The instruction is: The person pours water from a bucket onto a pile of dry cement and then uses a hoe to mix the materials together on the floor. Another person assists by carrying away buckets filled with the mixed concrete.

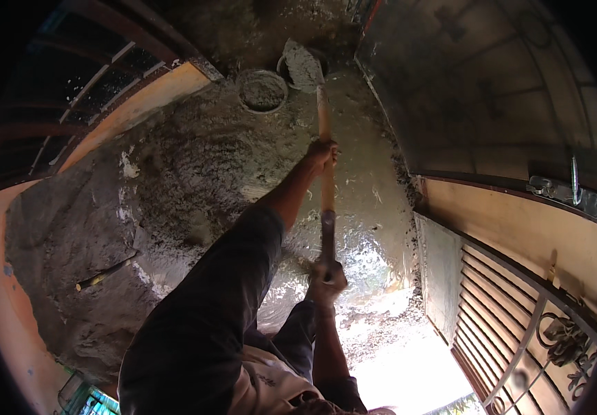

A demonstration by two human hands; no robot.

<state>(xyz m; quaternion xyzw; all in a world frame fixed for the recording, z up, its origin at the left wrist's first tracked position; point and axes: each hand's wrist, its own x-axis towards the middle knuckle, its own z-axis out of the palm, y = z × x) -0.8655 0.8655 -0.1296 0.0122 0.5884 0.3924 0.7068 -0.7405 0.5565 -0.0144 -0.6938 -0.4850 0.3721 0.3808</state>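
Both of my hands hold a long shovel. My left hand, farther out, is wrapped round the middle of its wooden shaft. My right hand is closed on the dark grip at the near end. The blade, pointing away from me, carries a heap of wet grey mortar. It is above a dark bucket, hiding most of it. Just left of the blade stands a second bucket with grey mix inside. A spread of wet mortar lies on the floor left of the shaft.
A short stick-like tool lies on the floor at left. Along the right stand a dark door with a metal handle and a slatted panel. A barred window frame is at upper left. Bright light falls at the lower right.
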